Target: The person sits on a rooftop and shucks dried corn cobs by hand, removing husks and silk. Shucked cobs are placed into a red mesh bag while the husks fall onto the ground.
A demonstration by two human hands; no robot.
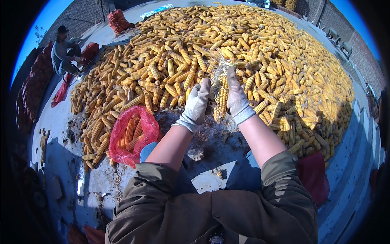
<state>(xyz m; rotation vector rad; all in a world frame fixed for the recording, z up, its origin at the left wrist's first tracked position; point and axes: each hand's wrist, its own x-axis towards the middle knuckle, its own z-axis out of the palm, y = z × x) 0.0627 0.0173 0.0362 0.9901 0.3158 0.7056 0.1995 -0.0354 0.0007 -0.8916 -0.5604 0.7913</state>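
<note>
Both my hands wear pale work gloves with darkened fingertips. My left hand (196,103) is held upright, palm inward, near some dry husk and silk (220,70). Against the palm side of my right hand (237,91) rests an ear of corn (222,97) with yellow, widely spaced kernels, its length running toward me. The left fingers are partly curled, and whether they touch the ear or husk cannot be told. Beyond both hands spreads a large heap of husked corn ears (182,55). A red mesh bag (114,137) with its mouth spread holds several ears, left of my forearms.
A person (64,55) sits at the far left by a red bag (90,51). Filled red mesh sacks (33,88) line the left edge, and another sack (118,22) stands behind the heap. Red fabric (313,178) lies at my right, beside pale steps (356,152).
</note>
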